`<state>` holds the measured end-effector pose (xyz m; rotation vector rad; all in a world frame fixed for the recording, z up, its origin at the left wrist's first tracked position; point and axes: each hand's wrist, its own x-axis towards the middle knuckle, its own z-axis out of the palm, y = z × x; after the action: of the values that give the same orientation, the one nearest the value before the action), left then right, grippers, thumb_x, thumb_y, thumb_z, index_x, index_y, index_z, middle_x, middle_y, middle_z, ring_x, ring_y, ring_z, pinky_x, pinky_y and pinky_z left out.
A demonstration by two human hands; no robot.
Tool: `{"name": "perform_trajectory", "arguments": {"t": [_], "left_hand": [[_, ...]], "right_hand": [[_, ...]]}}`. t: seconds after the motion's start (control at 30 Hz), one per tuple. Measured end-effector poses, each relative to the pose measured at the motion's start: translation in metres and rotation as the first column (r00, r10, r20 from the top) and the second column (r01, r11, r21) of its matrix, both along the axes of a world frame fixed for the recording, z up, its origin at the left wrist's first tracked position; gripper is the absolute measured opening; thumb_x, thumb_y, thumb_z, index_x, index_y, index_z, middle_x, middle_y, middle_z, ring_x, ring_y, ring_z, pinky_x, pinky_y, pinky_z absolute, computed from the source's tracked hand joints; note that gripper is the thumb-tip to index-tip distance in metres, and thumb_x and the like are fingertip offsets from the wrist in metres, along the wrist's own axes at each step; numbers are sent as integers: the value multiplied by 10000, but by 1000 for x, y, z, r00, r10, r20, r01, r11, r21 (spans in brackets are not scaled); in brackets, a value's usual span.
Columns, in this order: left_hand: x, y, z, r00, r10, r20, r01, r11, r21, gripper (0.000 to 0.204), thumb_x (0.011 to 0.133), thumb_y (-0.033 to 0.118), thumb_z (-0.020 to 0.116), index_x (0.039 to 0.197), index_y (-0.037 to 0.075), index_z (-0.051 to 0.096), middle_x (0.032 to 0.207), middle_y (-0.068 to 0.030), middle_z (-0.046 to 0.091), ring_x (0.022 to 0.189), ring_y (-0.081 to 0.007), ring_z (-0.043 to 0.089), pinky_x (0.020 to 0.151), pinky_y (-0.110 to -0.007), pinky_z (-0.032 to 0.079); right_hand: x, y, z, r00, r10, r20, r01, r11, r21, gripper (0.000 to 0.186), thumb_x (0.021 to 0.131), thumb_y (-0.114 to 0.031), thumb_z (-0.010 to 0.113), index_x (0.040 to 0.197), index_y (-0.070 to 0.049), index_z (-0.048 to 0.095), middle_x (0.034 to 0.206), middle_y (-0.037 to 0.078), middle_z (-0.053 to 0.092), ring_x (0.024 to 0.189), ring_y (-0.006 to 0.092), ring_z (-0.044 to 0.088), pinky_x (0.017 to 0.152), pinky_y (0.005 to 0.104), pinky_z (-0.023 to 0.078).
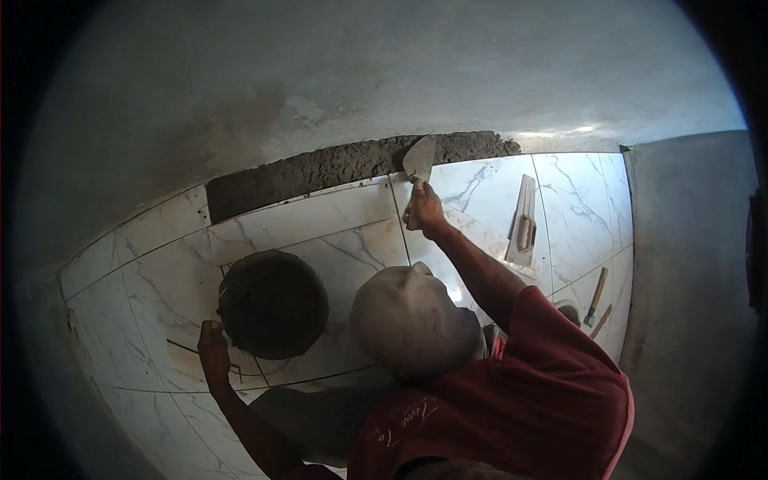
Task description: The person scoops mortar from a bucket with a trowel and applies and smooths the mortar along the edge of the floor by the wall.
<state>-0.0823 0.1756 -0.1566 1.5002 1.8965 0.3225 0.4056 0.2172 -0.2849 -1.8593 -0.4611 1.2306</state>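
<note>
My right hand [423, 210] is closed round the handle of a pointed trowel [420, 156]. Its blade lies against a long strip of grey mortar [320, 174] where the wall meets the tiled floor. To the left stands a round dark bucket [274, 306] with grey mortar in it. Beside the bucket's left side, my left hand [213, 340] has its fingers closed at the thin wire handle. My bent knee [412, 320], in light grey cloth, rises between the bucket and my right arm.
White marbled tiles [160, 288] cover the floor, and a plastered wall [400, 72] runs along the far side. A long float [522, 228] with a handle lies on the tiles at right. Near the right wall [688, 280] lies a hammer [595, 298].
</note>
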Motion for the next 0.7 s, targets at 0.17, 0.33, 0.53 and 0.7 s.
{"name": "perform_trajectory", "arguments": {"t": [0.17, 0.33, 0.53, 0.7], "left_hand": [[2, -1, 1, 1000, -5, 7, 5, 999, 42, 432, 983, 413, 364, 913, 14, 515, 635, -83, 458, 561, -165, 412, 548, -339, 358], [1, 1, 3, 1000, 7, 4, -8, 999, 38, 426, 984, 400, 361, 919, 12, 524, 619, -92, 463, 557, -172, 426, 547, -344, 359], [7, 6, 5, 1000, -13, 1, 13, 1000, 24, 435, 987, 407, 354, 917, 13, 524, 621, -85, 464, 559, -167, 424, 546, -341, 359], [-2, -3, 2, 1000, 17, -6, -17, 1000, 4, 427, 990, 402, 349, 917, 17, 517, 626, -70, 464, 562, -153, 417, 544, -331, 354]], "right_hand": [[-29, 3, -4, 995, 63, 76, -62, 998, -15, 554, 947, -460, 373, 1320, -51, 367, 788, 147, 545, 564, 239, 586, 432, 355, 512], [9, -17, 0, 887, 397, 235, -387, 918, -92, 561, 942, -468, 404, 1362, -98, 373, 748, 135, 555, 530, 213, 577, 410, 340, 499], [69, -31, -2, 294, 602, 743, -805, 575, -147, 425, 889, -138, 465, 1303, -72, 400, 1055, 199, 598, 692, 336, 629, 577, 429, 504], [115, -6, -8, 22, 709, 705, -750, 478, -458, 404, 915, -199, 407, 1317, -183, 442, 1168, 142, 580, 886, 317, 639, 674, 438, 525]]}}
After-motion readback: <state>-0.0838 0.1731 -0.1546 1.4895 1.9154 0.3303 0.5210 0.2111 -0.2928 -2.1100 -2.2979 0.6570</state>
